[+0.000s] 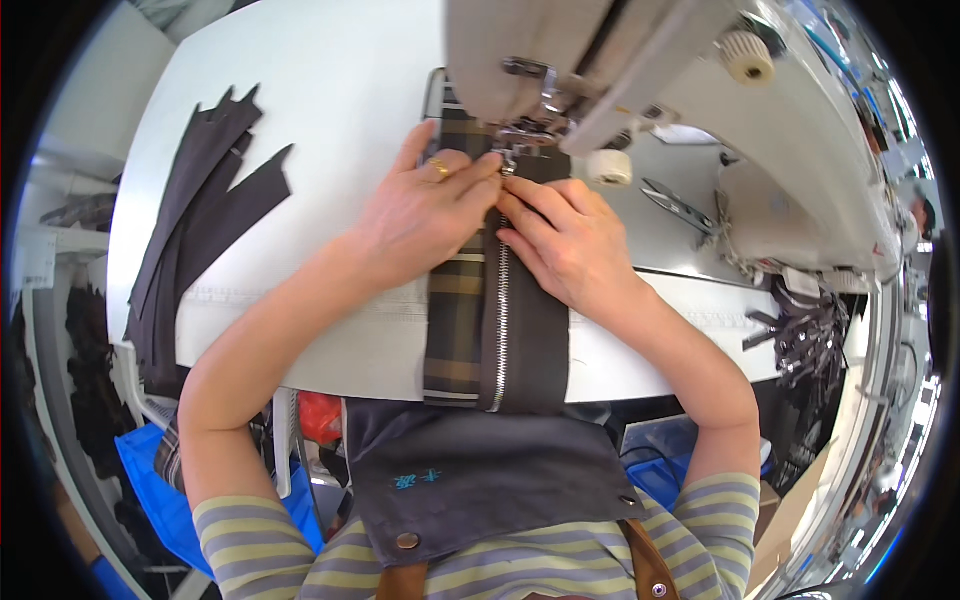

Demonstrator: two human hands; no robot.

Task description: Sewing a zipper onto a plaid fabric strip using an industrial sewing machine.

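A long zipper [502, 310] with silvery teeth runs down a strip of dark fabric [540, 340], beside a plaid cloth panel [455, 320] in black, brown and white. The zipper's upper end lies at the presser foot [508, 158] of a sewing machine. From the left, my left hand [425, 215], with a gold-coloured ring, rests over the plaid cloth, fingertips closed together at the zipper just before the foot. My right hand [575, 245] lies on the dark strip, its fingers bent and pinching the zipper's edge at the same spot. Both sets of fingertips nearly touch.
Dark fabric strips [205, 200] lie piled on the white table [320, 80] at the left. Thread snips [680, 205] rest by the machine body [800, 215] at the right. A bundle of dark strips with metal teeth [805, 330] hangs at the right edge; a blue bin [160, 490] stands below left.
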